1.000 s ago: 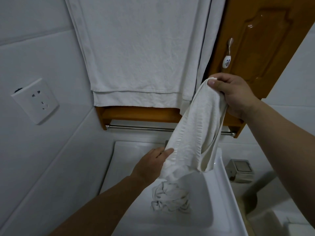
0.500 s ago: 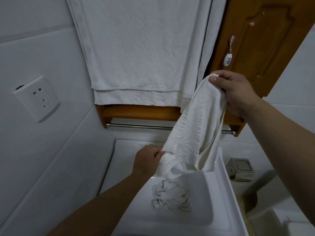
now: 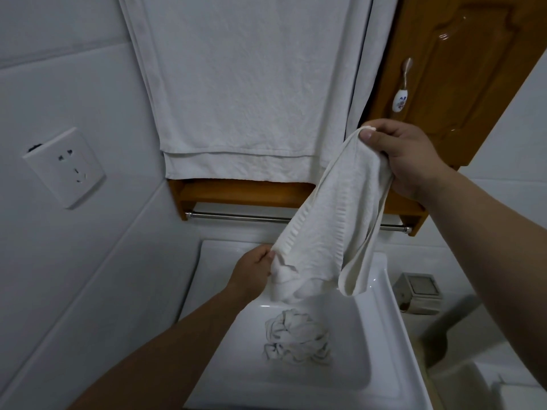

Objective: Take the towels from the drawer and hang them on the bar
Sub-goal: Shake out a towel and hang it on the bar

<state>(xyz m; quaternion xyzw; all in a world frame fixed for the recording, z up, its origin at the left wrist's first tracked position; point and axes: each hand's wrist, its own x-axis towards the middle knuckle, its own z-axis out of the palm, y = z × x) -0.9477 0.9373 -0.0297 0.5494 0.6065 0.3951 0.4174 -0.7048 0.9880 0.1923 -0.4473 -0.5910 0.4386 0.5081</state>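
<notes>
White tiled wall (image 3: 74, 261) with a socket (image 3: 63, 167) backs a basin (image 3: 381, 315). The right hand (image 3: 411, 161) pinches the top corner of a ribbed white towel (image 3: 331, 220) beside the wooden cabinet (image 3: 458, 69). The left hand (image 3: 254, 270) grips its lower end, and the cloth crosses the steel bar (image 3: 236, 216). A larger towel (image 3: 245, 84) hangs above. A crumpled cloth (image 3: 296, 338) lies in the basin.

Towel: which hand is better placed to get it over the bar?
Probably the right hand: it grips the towel by its top end above the bar, while the left hand holds the bottom end lower.
</notes>
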